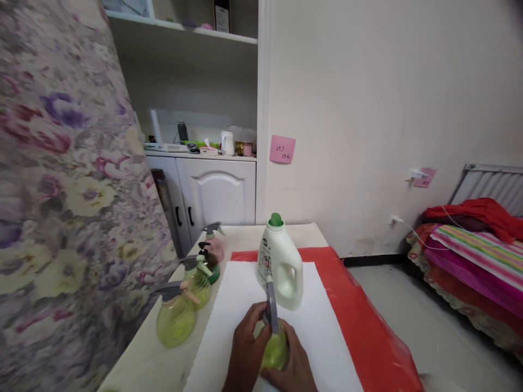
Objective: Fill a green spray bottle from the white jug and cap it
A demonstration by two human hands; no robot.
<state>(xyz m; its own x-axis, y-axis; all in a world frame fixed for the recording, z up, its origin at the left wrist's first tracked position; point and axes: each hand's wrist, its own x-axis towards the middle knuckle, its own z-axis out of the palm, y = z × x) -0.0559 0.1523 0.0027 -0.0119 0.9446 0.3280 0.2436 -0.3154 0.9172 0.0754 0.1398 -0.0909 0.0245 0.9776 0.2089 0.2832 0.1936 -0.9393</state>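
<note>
A round yellow-green spray bottle (276,351) with a grey spray head (272,305) is between my two hands near the front of the white sheet. My left hand (249,340) has its fingers and thumb closed around the neck and head of the bottle. Around the bottle's right side and lower body curls my right hand (295,362). Just beyond them stands a pale green detergent jug (289,261) with a handle, upright, a green piece (276,220) in its mouth.
Along the table's left side stand several bottles: a yellow-green spray bottle (176,321), another one (198,286), a dark green pump bottle (211,267) and a pink spray bottle (216,245). A red cover (347,310) lies under the white sheet (220,326). A floral curtain (73,218) hangs left.
</note>
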